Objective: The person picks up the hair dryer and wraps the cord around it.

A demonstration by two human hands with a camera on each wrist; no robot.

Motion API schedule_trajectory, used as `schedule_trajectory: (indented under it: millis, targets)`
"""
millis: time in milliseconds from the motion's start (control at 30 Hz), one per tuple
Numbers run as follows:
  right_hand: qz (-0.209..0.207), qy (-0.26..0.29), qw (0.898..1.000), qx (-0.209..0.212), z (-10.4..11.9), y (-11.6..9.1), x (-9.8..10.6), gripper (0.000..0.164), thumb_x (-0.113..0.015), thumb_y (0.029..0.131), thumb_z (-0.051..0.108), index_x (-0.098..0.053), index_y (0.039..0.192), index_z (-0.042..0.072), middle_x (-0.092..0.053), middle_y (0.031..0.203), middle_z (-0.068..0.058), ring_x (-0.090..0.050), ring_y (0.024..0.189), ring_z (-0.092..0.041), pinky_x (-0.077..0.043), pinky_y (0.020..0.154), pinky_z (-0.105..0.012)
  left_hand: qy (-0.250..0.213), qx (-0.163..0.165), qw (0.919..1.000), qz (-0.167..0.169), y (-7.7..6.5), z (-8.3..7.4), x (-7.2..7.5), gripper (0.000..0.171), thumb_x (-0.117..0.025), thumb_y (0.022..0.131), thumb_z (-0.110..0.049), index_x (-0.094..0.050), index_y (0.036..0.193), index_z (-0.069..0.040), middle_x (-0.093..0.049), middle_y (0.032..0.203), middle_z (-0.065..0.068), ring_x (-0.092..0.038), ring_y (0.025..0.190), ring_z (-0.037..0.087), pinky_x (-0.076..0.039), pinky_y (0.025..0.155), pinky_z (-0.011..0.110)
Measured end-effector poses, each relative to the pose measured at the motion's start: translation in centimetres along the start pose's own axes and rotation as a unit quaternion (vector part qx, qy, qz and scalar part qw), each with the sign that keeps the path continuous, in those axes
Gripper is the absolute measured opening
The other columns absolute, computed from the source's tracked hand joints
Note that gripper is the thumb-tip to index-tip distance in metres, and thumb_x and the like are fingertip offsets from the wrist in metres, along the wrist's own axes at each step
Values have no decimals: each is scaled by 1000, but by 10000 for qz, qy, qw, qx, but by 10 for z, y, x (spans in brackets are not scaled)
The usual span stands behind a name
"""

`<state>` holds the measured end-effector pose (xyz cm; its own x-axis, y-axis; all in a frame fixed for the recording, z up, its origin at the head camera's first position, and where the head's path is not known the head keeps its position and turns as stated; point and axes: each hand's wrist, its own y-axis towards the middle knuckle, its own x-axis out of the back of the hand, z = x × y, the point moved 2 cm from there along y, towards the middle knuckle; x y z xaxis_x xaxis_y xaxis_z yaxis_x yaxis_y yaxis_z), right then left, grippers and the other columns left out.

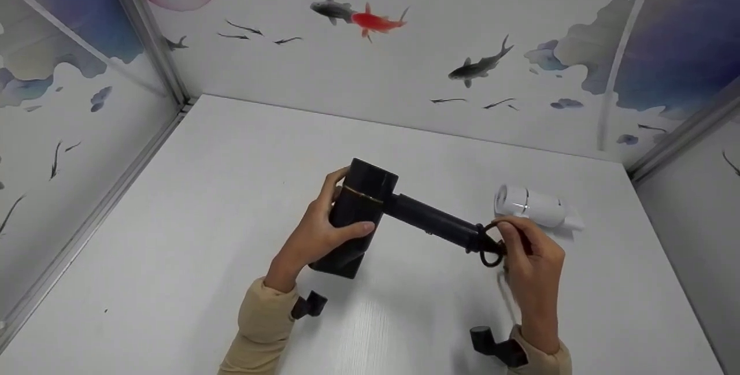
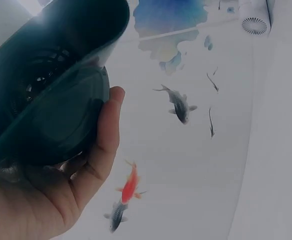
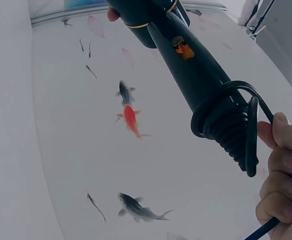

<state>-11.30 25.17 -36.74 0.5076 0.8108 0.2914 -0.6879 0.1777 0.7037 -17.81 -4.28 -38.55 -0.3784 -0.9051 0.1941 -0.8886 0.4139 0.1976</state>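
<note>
A black hair dryer (image 1: 361, 201) with a thin gold ring is held above the table, its handle (image 1: 433, 219) pointing right. My left hand (image 1: 318, 230) grips the barrel, thumb across the near side. In the left wrist view the fingers curl round the dryer's nozzle end (image 2: 61, 115). The black power cord (image 3: 241, 85) loops round the ribbed base of the handle. My right hand (image 1: 535, 265) pinches this cord between thumb and forefinger, with the other fingers curled over a lower stretch of it. An orange-and-black mark (image 3: 182, 48) shows on the handle.
A white cylindrical appliance (image 1: 537, 207) with a grille at one end lies on the white table (image 1: 231, 149), just beyond my right hand. Panels painted with fish (image 1: 376, 21) enclose the back and both sides. Small black mounts (image 1: 312, 304) sit at both wrists.
</note>
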Motion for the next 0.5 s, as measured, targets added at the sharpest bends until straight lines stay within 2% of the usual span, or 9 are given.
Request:
schedule_trajectory:
  millis: [200,300,367,500]
  targets:
    - [117,325,9990,-281,0,1,2,9,-58,85,-8,-66,87,-5,-57,74,15,-43,59,-4,-34,53,-15,-481,-100,9983,306,-1,-2,-1,82,-71,79,-22,-20,143,-28,-55,118,15,-63,91,26,-54,74,38]
    - [234,662,9960,-547,0,1,3,9,-56,87,-6,-65,89,-7,-60,76,13,-43,60,-6,-34,53,-16,-634,-166,9971,394,-1,-3,-1,81,-70,79,-22,-21,143,-26,-55,116,15,-64,89,26,-54,75,40]
    - [314,1080,9905,-795,-1,1,4,9,-56,88,-6,-64,90,-8,-57,72,7,-40,58,-8,-31,50,-19,-745,-213,9960,448,-2,-5,0,82,-71,78,-23,-20,143,-25,-56,115,16,-63,90,27,-54,75,41]
    - [476,2021,9717,-1128,-1,0,5,11,-54,88,-7,-63,93,-11,-50,67,-3,-36,55,-12,-26,48,-24,-1009,-284,9934,473,-3,-8,0,84,-71,77,-25,-20,144,-22,-56,114,17,-61,92,28,-52,77,43]
